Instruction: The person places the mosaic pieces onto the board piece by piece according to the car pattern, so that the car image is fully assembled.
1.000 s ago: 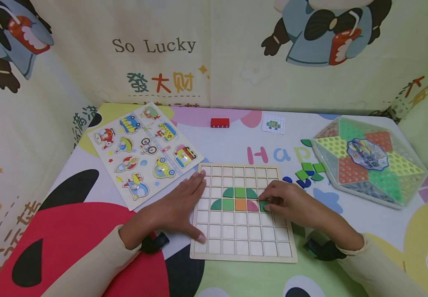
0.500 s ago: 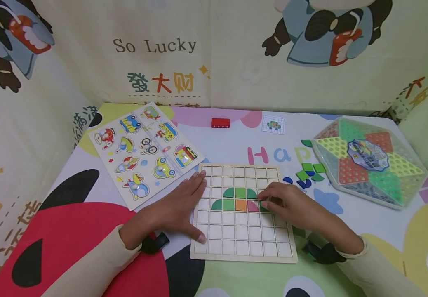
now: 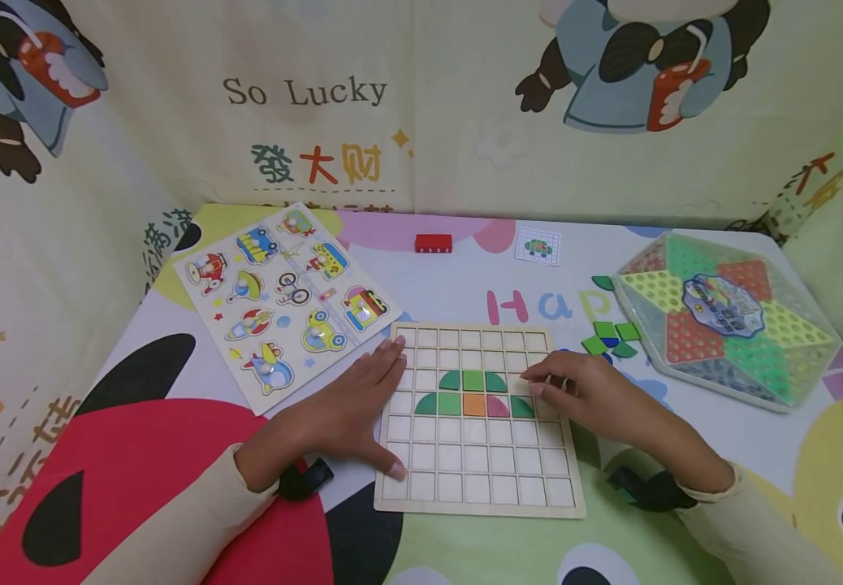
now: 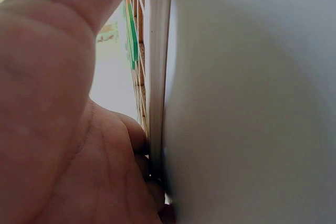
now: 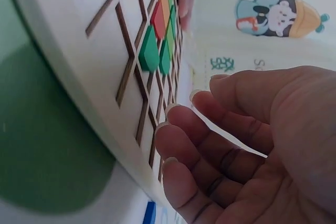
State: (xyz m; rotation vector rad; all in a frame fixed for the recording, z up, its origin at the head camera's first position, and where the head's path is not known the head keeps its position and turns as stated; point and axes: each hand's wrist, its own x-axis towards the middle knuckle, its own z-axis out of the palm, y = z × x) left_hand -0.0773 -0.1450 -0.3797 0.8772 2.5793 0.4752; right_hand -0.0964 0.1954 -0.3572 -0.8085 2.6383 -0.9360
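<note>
A wooden grid board [image 3: 463, 513] lies in front of me with coloured tiles set in its cells. The upper row has a green square [image 3: 473, 380] between two green curved tiles; below it are a green square, an orange square [image 3: 474, 405], a pink curved tile [image 3: 498, 406] and a green curved tile [image 3: 521, 407] at the right end. My left hand [image 3: 352, 402] rests along the board's left edge, fingers spread, thumb on the frame. My right hand [image 3: 604, 402] hovers over the board's right side; the right wrist view shows its fingers relaxed and holding nothing.
Loose green and blue tiles [image 3: 605, 329] lie right of the board. Beyond them sits a hexagonal box [image 3: 728, 374] with a clear lid. A vehicle puzzle board [image 3: 296, 323] lies at left. A red block [image 3: 433, 243] and a small pattern card [image 3: 538, 245] are at the back.
My right hand has let go of the green curved tile at the row's right end and moved slightly right, uncovering it. The left hand has stayed in place.
</note>
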